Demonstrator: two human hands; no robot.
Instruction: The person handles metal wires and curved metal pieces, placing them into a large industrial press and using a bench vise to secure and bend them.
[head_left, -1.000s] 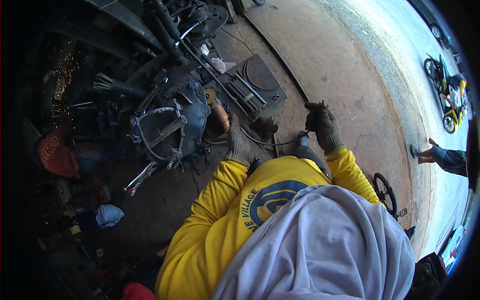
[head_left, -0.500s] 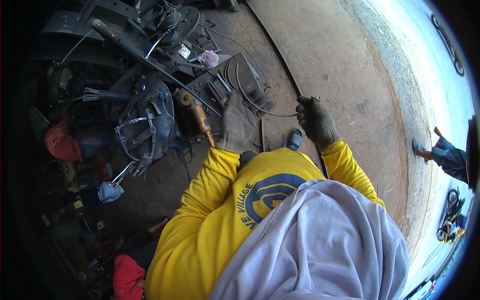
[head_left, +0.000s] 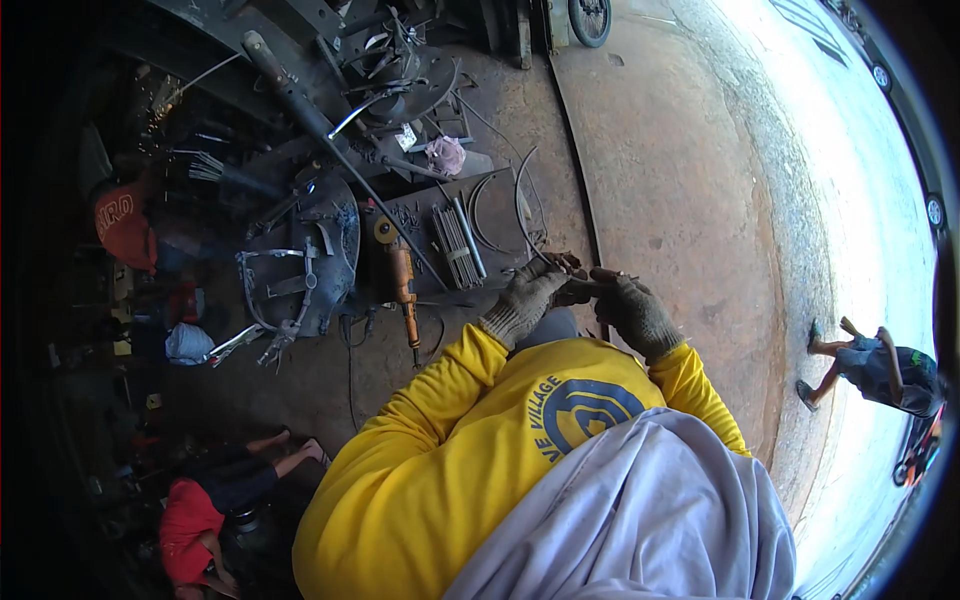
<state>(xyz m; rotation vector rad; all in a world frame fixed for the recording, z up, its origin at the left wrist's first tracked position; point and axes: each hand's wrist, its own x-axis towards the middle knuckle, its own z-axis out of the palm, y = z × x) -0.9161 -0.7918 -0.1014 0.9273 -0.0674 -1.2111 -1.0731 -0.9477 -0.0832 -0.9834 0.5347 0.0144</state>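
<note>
My left hand (head_left: 525, 303), in a grey knit glove, is closed around a thin, curved grey rod or cable (head_left: 520, 195). From that hand it arcs away over the edge of the low metal table (head_left: 415, 215). Close by on the right, my gloved right hand (head_left: 640, 315) is closed at what looks like the same piece's end. Both hands are in front of my chest, almost touching. Dark gloved fingers partly hide what lies between them, so its details cannot be made out.
On the low table lie a bundle of metal rods (head_left: 458, 245) and a coiled wire (head_left: 490, 212). An orange angle grinder (head_left: 403, 285) is left of it. A round metal workbench (head_left: 325, 255) holds a curved frame. People work at left; another person (head_left: 890, 370) is at right.
My left hand has come from over the table's rods to the curved piece, beside my right hand. Both hands are now closer to my chest. My view has shifted, and the person at right shows more fully.
</note>
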